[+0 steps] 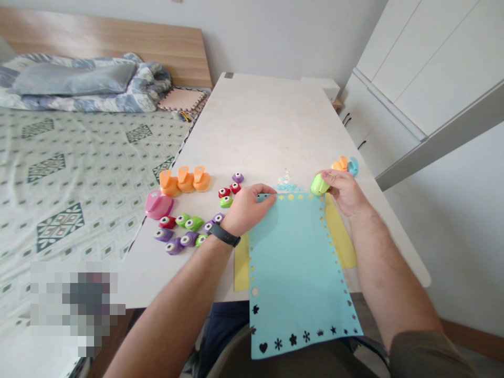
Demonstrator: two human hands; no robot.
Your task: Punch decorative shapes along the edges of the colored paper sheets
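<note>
Left hand [252, 206] pinching blue paper [291, 257], right hand [346, 191] gripping green punch [319, 184]; holes [293, 339] lining four edges, middle showing none.

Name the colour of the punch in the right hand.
The punch is lime green, as the head view shows.

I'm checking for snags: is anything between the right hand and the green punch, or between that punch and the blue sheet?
Nothing visible: the right hand holds the green punch at the far right corner of the blue sheet; the left hand is well aside.
</note>
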